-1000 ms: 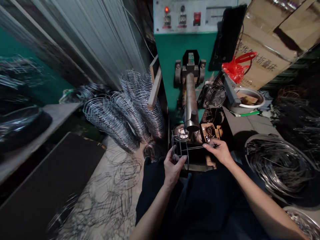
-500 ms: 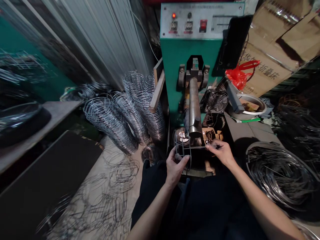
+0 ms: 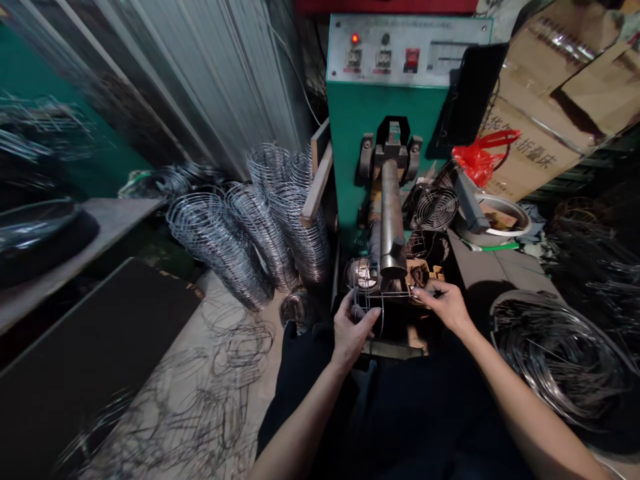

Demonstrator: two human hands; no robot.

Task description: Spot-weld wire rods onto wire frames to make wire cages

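Observation:
My left hand (image 3: 354,329) grips a small wire frame (image 3: 382,319) with thin curved and straight wires, just below the machine's metal cylinder (image 3: 392,220). From that frame a thin wire runs right to my right hand (image 3: 444,304), whose thumb and finger pinch its end. The cylinder juts toward me from a green machine (image 3: 345,120) with a lit red lamp on its panel. Both hands are below the cylinder's end and apart from it. Whether the wire frame touches the cylinder I cannot tell.
Tall stacks of wire rings (image 3: 215,240) stand at the left, with loose wire pieces (image 3: 220,373) on the floor. A round container of wires (image 3: 560,353) is at the right. A metal bowl (image 3: 523,223) sits near a red bag (image 3: 477,163) and a carton (image 3: 530,147).
The view has shifted slightly, so the machine appears a little lower. Both hands keep nearly the same pose and hold on the wire frame.

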